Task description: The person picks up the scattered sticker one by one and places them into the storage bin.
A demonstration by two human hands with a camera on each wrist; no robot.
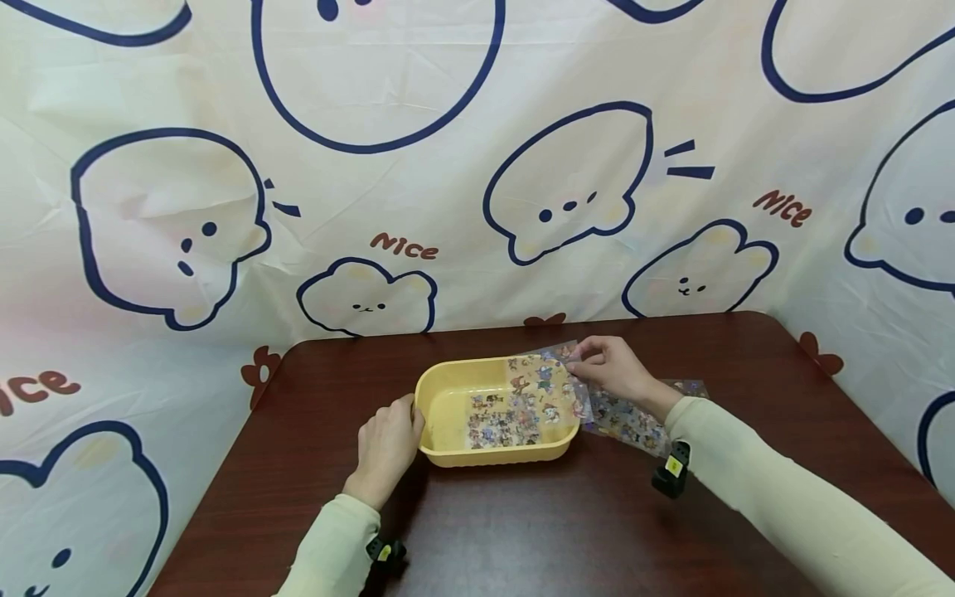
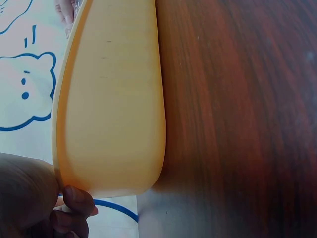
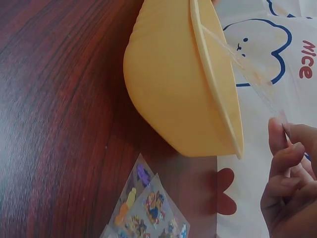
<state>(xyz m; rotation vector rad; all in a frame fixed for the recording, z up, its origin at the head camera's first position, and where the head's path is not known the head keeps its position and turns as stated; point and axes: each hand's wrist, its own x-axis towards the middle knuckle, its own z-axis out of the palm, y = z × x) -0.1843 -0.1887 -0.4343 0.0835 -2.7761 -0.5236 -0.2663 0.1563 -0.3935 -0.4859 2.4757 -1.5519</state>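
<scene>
A yellow plastic basin (image 1: pixel 448 373) stands on the table, with a sticker sheet (image 1: pixel 503 421) printed with small cartoon figures lying inside. My left hand (image 1: pixel 388 444) grips the basin's left end, thumb and fingers curled over the rim, as the left wrist view also shows. At the right end, my right hand (image 1: pixel 608 365) pinches the edge of another clear sticker sheet (image 1: pixel 548 385) between thumb and forefinger. That sheet slants over the rim, partly down into the basin; in the right wrist view the thin sheet (image 3: pixel 255 82) appears nearly edge-on.
More sticker sheets (image 1: pixel 630 421) lie overlapping on the dark wooden table (image 1: pixel 522 531) to the basin's right, partly under my right forearm. A cartoon-printed cloth (image 1: pixel 462 191) hangs behind the table and at both sides. Each wrist wears a black strap with a small device.
</scene>
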